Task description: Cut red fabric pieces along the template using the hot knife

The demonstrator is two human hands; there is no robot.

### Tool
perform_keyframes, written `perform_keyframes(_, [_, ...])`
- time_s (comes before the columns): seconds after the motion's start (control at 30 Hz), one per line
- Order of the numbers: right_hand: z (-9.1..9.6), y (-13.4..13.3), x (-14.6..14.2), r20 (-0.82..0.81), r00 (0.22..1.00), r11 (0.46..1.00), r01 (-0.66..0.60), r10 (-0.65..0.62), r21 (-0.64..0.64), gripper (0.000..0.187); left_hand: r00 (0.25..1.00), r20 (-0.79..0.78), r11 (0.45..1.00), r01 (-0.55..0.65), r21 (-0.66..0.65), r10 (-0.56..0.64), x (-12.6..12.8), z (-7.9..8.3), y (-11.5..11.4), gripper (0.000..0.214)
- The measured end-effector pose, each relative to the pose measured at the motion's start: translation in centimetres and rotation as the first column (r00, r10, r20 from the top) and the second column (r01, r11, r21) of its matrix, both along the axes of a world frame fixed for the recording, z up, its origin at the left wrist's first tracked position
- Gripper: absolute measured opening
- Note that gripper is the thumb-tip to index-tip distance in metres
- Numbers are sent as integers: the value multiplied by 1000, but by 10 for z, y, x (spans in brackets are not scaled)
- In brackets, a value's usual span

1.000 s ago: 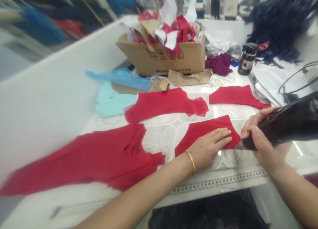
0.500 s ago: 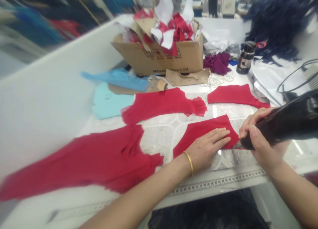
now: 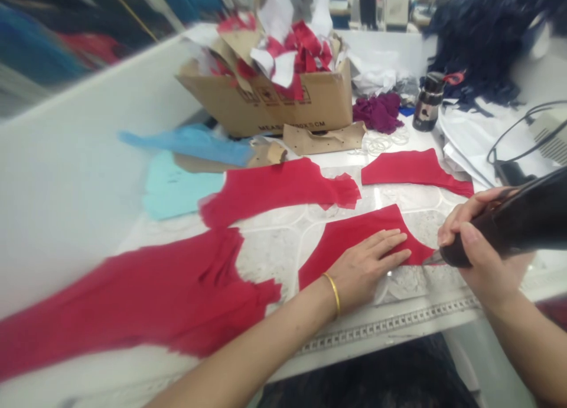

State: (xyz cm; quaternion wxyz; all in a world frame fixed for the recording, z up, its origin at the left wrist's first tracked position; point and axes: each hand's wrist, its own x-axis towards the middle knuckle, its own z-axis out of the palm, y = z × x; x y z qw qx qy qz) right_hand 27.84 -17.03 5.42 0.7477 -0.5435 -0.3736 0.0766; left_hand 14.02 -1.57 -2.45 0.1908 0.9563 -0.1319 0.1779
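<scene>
My left hand [image 3: 370,269] lies flat with fingers stretched out on a red cut fabric piece [image 3: 354,237] near the table's front edge. In my right hand [image 3: 482,248] is a thick black handheld tool with a pointed metal tip [image 3: 518,219], my fingers wrapped around its front end. The tip [image 3: 434,258] touches or hovers just over the right corner of the red piece; I cannot tell which. Behind it lie another red piece [image 3: 416,169] and a red fabric stack [image 3: 274,189]. A larger red stack [image 3: 146,296] spreads out to the left.
A cardboard box [image 3: 274,110] full of scraps stands at the back. Nearby are light-blue fabric [image 3: 181,186], purple cloth [image 3: 376,111], a dark bottle [image 3: 428,104] and white paper [image 3: 478,136]. A measuring tape [image 3: 381,326] runs along the front edge. A cable [image 3: 509,160] loops at right.
The view has shifted slightly, so most things sit further left. My right hand and the black tool have moved a little right, and the metal tip shows more clearly. My left hand stays on the fabric.
</scene>
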Motion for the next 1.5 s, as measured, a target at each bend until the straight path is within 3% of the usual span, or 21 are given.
perform_keyframes(0.27, [-1, 1, -1, 75, 994, 996, 83, -80, -38, 26, 999, -36, 1000, -3, -28, 2, -2, -2, 2, 61])
perform_keyframes(0.4, [2, -8, 5, 39, 998, 999, 47, -46, -15, 31, 999, -42, 999, -28, -16, 27, -2, -1, 1, 70])
perform_keyframes(0.63, [2, -24, 18, 26, 995, 995, 97, -97, -5, 30, 997, -58, 998, -57, 14, 57, -2, -1, 1, 66])
perform_keyframes(0.9, [-3, -24, 19, 36, 986, 986, 162, -161, -31, 25, 996, -45, 996, -76, 54, 78, -4, 6, -1, 68])
perform_keyframes(1.03, [-2, -24, 20, 16, 989, 989, 148, -148, -6, 29, 966, 8, 961, -257, 105, 258, -22, 21, 5, 48])
perform_keyframes(1.13, [-1, -24, 22, 21, 984, 984, 175, -175, 10, 33, 882, 0, 871, -467, 153, 472, -46, 30, 21, 33])
perform_keyframes(1.23, [-1, -22, 23, 50, 971, 973, 232, -232, 8, 33, 785, -59, 776, -593, 214, 617, -72, 34, 38, 29])
perform_keyframes(1.33, [0, -21, 24, 127, 942, 946, 320, -312, -51, 30, 728, -130, 736, -640, 222, 673, -88, 34, 46, 26])
perform_keyframes(1.43, [4, -21, 26, 229, 914, 917, 373, -336, -141, 17, 720, -198, 747, -644, 167, 665, -93, 33, 43, 27])
perform_keyframes(1.5, [8, -23, 29, 263, 907, 903, 383, -328, -195, 20, 727, -240, 760, -643, 91, 644, -92, 33, 39, 29])
